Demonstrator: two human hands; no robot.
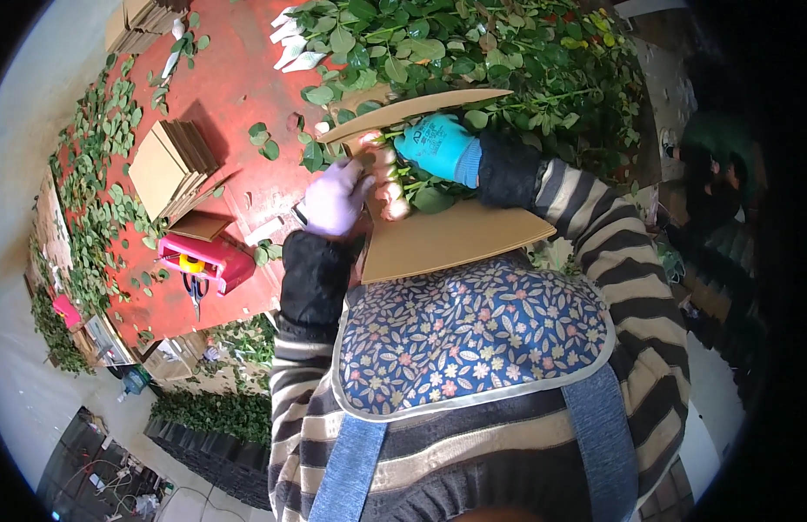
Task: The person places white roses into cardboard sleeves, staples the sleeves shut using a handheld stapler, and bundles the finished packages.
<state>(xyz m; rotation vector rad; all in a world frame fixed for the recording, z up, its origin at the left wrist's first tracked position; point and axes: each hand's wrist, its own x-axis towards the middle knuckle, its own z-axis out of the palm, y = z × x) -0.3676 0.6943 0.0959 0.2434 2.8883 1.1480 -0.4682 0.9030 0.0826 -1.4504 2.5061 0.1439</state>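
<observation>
A row of pale pink roses (pixel 389 190) lies heads to the left on a bent sheet of corrugated cardboard (pixel 456 238). One flap of the sheet is close to my body, and a raised cardboard flap (pixel 423 112) stands beyond the flowers. My right hand (pixel 437 147), in a teal glove, is curled over the stem just behind the farthest rose head. Beside the heads, at the cardboard's left end, is my left hand (pixel 336 196) in a light purple glove. Its thumb and fingers are close to the blooms, and their grip is unclear.
Leafy rose stems (pixel 508 59) are heaped across the far side of the red table (pixel 247 98). Stacked cardboard sheets (pixel 172 166) stand at left, near a pink tape dispenser (pixel 211 261) and scissors (pixel 195 293). White-wrapped buds (pixel 296 42) lie farther back. Someone (pixel 716 169) is at right.
</observation>
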